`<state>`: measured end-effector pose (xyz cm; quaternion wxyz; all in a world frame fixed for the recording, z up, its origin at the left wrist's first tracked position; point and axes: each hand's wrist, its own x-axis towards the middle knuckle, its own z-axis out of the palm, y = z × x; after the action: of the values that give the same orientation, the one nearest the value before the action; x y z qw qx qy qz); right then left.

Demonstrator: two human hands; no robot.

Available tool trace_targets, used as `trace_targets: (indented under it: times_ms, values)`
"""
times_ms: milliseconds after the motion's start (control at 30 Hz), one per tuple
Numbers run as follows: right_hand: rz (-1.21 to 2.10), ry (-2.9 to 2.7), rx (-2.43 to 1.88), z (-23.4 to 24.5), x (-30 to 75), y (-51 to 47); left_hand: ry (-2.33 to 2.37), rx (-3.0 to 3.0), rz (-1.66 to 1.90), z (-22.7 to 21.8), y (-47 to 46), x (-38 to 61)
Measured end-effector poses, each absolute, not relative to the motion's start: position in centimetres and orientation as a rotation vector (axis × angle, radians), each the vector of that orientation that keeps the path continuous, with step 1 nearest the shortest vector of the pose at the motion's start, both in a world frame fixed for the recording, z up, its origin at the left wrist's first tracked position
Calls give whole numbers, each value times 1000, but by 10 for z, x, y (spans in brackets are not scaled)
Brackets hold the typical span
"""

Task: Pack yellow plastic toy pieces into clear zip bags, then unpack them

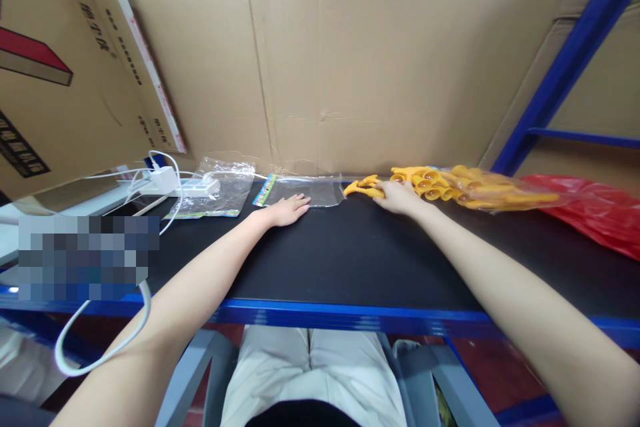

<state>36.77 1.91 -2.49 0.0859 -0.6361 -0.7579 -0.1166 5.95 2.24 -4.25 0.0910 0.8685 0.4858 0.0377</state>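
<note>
My left hand [289, 210] lies flat, fingers stretched out, on the near edge of a clear plastic bag [325, 192] with a colourful printed header. The bag rests flat on the black tabletop. To its right, my right hand [400, 197] has its fingers closed around a yellow plastic piece [364, 187] with a curved, pointed end; part of the piece is hidden under the fingers. Just beyond that hand lies a pile of similar yellow pieces with round hollow cups [429, 181]. More of them sit inside a clear bag [495, 190].
A red plastic bag [590, 207] lies at the right. More clear packaging [227, 190] lies at left beside a white power strip [193, 188] with cables. Cardboard [380, 67] walls the back. A blue metal edge [325, 315] runs along the front. A white cable loop [145, 307] hangs near my left arm.
</note>
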Motion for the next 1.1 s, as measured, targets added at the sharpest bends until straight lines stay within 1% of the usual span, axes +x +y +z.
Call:
trace_targets:
  times_ms: [100,233,333,433,533,600,667,767,933,1100]
  values:
    - [-322,-2206,-1735,-21,371,20,1452,2576,113,-42,22,60]
    - [-222,-1986,-1537,-14,370,19,1444,2577,108,-41,22,59]
    - [-65,-1936,-1394,-11,364,14,1432,2585,119,-39,21,57]
    - [89,-2049,-1315,-11,356,9,1446,2574,144,-37,20,57]
    - [185,-2195,-1360,-12,353,7,1488,2565,208,-35,19,57]
    - [183,-2261,-1439,-12,354,6,1485,2586,265,-35,19,57]
    - [177,-2310,-1514,-9,357,4,1452,2612,307,-34,20,57]
    - [258,-2371,-1588,-5,361,0,1395,2635,333,-32,20,56]
    - [425,-2368,-1655,-2,362,-1,1433,2639,379,-30,23,56]
    - [503,-2351,-1637,-4,361,1,1550,2674,396,-29,20,58]
